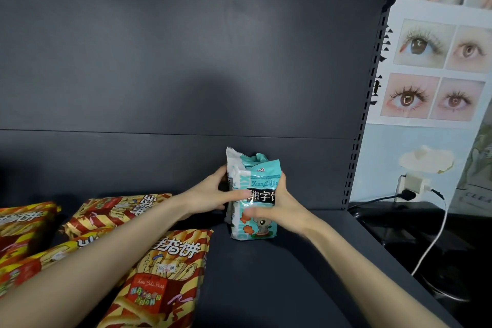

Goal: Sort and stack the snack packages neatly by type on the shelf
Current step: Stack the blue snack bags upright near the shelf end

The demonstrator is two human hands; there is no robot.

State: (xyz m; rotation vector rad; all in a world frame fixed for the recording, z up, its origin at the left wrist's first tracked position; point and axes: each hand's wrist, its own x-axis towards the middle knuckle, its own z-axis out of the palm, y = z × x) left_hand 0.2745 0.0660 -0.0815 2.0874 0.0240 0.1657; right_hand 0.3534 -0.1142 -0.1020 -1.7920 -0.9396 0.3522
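Observation:
Teal snack packages with a cartoon bear stand upright together on the dark shelf, right of centre near the back panel. My left hand grips their left side, thumb across the front. My right hand grips the right side, its thumb lying over the lower front. How many teal packs stand in the bunch I cannot tell. Several red-and-yellow striped snack packages lie flat to the left: one in front, one behind it, others at the far left, partly hidden under my left forearm.
The shelf's dark back panel rises behind. A slotted upright marks the shelf's right end. Beyond it hang a poster of eyes, a wall plug with a white cable, and a dark surface below.

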